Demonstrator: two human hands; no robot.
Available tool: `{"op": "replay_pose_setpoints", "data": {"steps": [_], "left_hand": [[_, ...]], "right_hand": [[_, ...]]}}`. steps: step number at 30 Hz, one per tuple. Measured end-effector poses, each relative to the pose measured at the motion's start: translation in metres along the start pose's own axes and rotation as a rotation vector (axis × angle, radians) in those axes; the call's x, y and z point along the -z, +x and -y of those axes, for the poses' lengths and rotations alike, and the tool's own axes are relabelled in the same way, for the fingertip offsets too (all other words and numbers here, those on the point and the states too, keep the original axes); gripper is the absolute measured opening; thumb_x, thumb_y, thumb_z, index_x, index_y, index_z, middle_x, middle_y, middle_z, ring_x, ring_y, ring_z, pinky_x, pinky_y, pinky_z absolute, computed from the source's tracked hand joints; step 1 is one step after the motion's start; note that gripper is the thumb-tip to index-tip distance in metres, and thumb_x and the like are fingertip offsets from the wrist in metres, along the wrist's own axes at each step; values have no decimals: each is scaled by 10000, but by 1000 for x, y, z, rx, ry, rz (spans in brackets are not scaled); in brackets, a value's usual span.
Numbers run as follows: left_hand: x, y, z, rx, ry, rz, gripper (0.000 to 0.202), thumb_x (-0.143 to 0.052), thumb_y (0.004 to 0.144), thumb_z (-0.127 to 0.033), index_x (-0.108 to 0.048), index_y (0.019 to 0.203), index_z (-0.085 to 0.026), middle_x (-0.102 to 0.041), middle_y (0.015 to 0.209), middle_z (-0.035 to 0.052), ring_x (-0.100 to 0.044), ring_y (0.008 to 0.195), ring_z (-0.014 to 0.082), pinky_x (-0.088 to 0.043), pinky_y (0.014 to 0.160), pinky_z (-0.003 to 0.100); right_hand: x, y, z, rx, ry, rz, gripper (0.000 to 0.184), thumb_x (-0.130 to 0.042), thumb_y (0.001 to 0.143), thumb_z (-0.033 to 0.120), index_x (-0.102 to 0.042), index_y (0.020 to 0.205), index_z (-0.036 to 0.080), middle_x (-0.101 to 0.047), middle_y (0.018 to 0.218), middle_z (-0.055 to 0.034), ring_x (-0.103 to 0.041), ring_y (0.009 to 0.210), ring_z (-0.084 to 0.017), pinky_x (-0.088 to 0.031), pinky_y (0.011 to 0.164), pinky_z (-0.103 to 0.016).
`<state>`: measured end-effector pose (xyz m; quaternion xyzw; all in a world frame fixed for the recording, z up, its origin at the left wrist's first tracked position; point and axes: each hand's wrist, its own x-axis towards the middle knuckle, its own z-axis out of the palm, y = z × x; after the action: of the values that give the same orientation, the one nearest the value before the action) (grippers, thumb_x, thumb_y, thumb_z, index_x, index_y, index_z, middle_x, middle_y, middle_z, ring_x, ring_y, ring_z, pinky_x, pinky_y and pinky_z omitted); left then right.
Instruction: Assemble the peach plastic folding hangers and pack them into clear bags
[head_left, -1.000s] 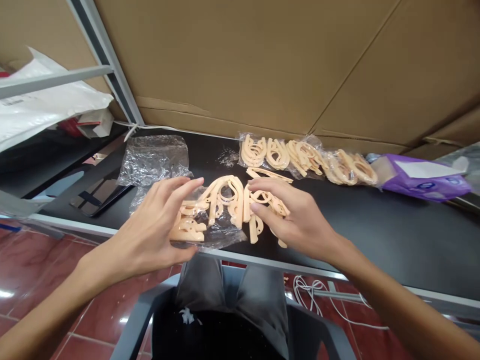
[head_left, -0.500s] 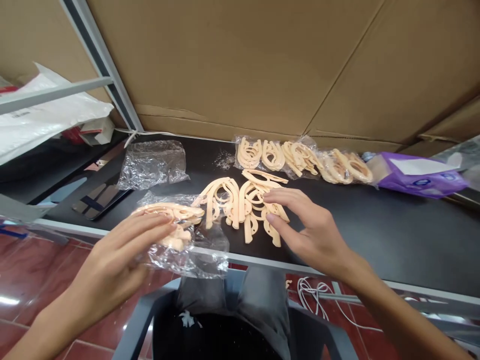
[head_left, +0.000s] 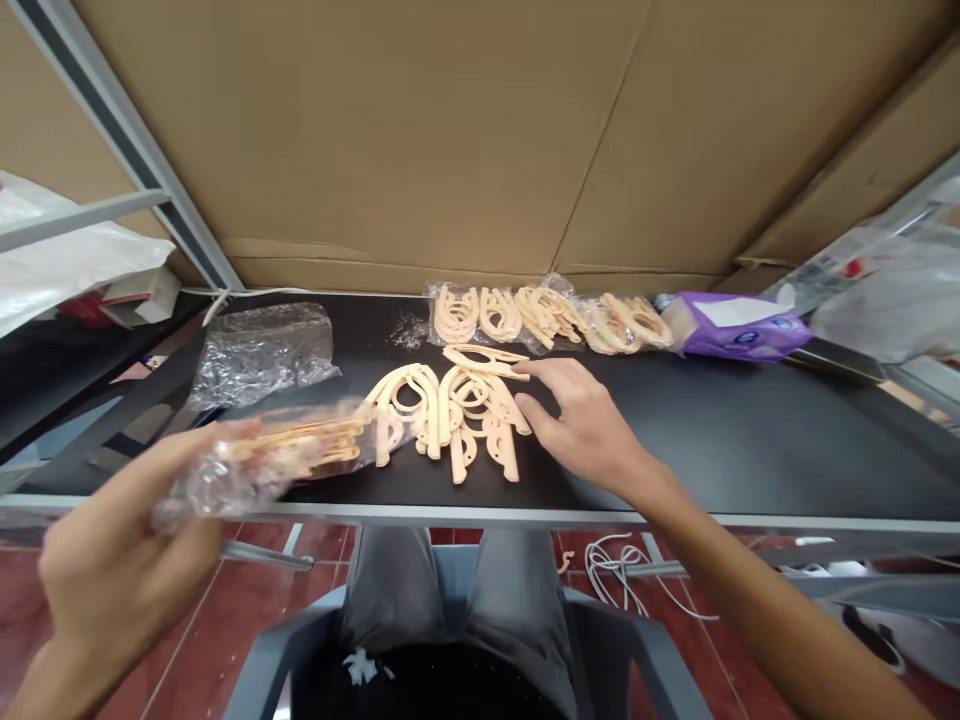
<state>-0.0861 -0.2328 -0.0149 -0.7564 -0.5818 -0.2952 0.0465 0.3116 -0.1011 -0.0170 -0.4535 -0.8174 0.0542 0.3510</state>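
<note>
My left hand (head_left: 127, 560) is closed round a clear plastic bag of beige folding hangers (head_left: 300, 445), lifted at the table's front edge and blurred by motion. In front of me, a loose pile of beige plastic hangers (head_left: 431, 410) lies on the black table. My right hand (head_left: 581, 415) is at the pile's right side, thumb and fingers apart. Its index fingertip touches the right end of the topmost hanger (head_left: 484, 365), while the thumb sits lower, beside the pile.
Bagged hangers (head_left: 536, 315) line the back of the black table (head_left: 750, 430). A purple tissue pack (head_left: 739, 325) stands at their right. A clear plastic bag (head_left: 262, 355) lies at left near a metal shelf post (head_left: 127, 130). Cardboard (head_left: 420, 140) walls the back.
The view has shifted. My left hand has raised the bag of hangers and drawn it left. My right hand has moved from over the pile to the right end of its top hanger.
</note>
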Motion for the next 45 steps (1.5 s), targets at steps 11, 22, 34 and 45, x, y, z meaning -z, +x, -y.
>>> {"op": "replay_pose_setpoints", "data": {"steps": [11, 22, 34, 45], "left_hand": [[-38, -11, -44, -267, 76, 162, 716, -515, 850, -105, -418, 1527, -318, -539, 1526, 45, -476, 1439, 299, -352, 1225, 551], [-19, 5, -52, -220, 154, 295, 792, -600, 876, -371, -281, 1594, -262, -501, 1573, 83, -459, 1461, 320, -204, 1274, 592], [-27, 5, -46, -265, 199, 246, 839, -622, 863, -374, -253, 1603, -232, -444, 1609, 102, -421, 1485, 307, -212, 1276, 538], [-26, 7, -43, -372, 256, 146, 677, -598, 899, -332, -399, 1542, -254, -486, 1576, 75, -407, 1493, 251, -158, 1292, 472]], "right_hand": [[-8, 61, -44, -206, 65, 425, 649, -702, 864, 466, -580, 1399, 120, -662, 1337, -184, -639, 1198, -317, -481, 1056, -472], [33, 16, -35, -126, 284, 198, 631, -817, 732, 570, -613, 1207, 208, -682, 1193, -106, -663, 1077, -278, -540, 953, -429], [-28, -22, 91, 281, 463, 352, 580, -796, 842, 455, -551, 1269, 148, -639, 1318, -141, -576, 1268, -244, -518, 1051, -380], [-18, -21, 50, 359, 187, 195, 260, -555, 944, 83, -677, 1164, 148, -701, 1109, -110, -582, 1104, -246, -483, 982, -456]]}}
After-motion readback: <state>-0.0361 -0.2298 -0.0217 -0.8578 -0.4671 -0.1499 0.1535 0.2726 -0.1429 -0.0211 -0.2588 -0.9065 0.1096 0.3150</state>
